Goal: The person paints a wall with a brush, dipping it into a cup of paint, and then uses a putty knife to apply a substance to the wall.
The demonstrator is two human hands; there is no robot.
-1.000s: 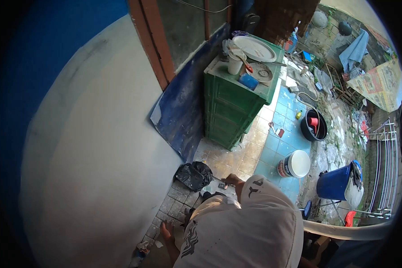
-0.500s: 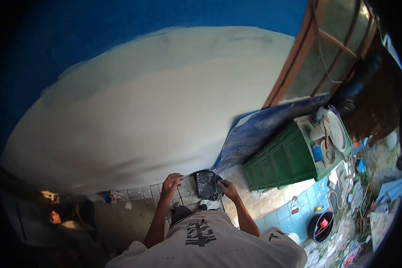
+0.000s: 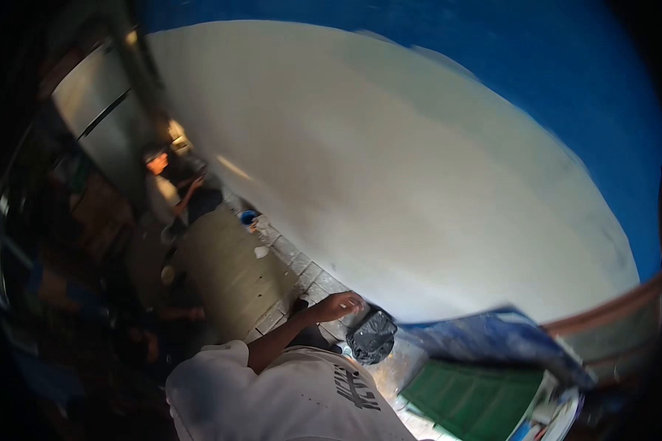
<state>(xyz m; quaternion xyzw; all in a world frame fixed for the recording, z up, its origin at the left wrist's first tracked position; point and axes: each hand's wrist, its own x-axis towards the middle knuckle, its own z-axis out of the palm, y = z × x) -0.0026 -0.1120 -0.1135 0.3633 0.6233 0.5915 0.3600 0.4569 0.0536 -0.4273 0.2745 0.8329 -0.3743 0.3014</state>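
My left hand (image 3: 339,306) reaches out in front of my body, low by the pale wall (image 3: 390,184). Its fingers are loosely bent and apart, with nothing visible in them. Just beyond the fingertips, on the floor, stands a container lined with a black plastic bag (image 3: 371,338); the hand looks close to it but does not visibly grip it. What lies inside the bag cannot be made out. My right hand is out of sight.
A blue sheet (image 3: 485,334) and a green cabinet (image 3: 478,397) stand to the right of the bag. Another person (image 3: 171,192) sits low by the wall at left, near a small blue container (image 3: 248,217). A greenish-brown sheet (image 3: 232,268) covers floor behind me.
My head view has swung to the left, so the other person shows more fully. My right hand, earlier at the black bag's edge, has dropped out of view.
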